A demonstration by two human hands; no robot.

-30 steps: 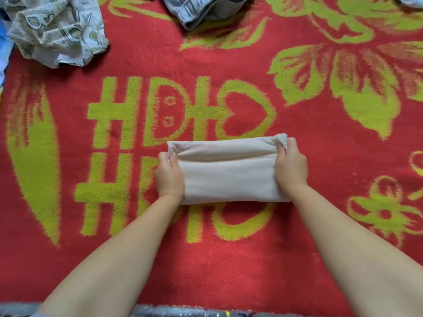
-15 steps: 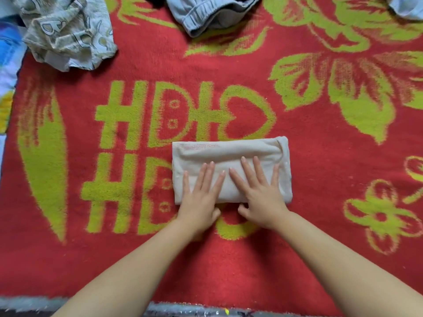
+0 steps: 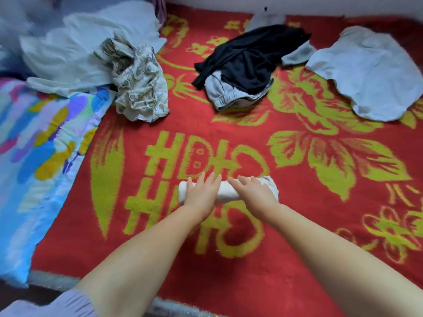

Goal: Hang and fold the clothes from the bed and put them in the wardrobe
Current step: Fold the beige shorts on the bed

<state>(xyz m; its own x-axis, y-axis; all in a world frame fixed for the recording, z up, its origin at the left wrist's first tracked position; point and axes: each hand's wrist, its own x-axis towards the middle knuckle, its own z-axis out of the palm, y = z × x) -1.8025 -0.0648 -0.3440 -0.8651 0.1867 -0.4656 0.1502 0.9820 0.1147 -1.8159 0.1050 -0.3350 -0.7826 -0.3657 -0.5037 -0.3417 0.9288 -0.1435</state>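
A folded cream cloth [image 3: 225, 192] lies on the red and yellow blanket [image 3: 297, 225] near the bed's front. My left hand [image 3: 201, 193] lies flat on its left half with straight fingers. My right hand [image 3: 254, 191] presses flat on its right half. Farther back lie a patterned beige garment [image 3: 139, 88], a black garment [image 3: 249, 56] on top of grey shorts [image 3: 229, 94], and a pale blue garment [image 3: 370, 72] at the right.
A white garment [image 3: 80, 53] is heaped at the back left. A multicoloured quilt [image 3: 34, 156] covers the bed's left side. The bed's front edge [image 3: 160, 305] runs along the bottom.
Both hands stay flat on the folded cloth. The camera has tilted up and back, so the unfolded clothes at the far side of the bed have come into view.
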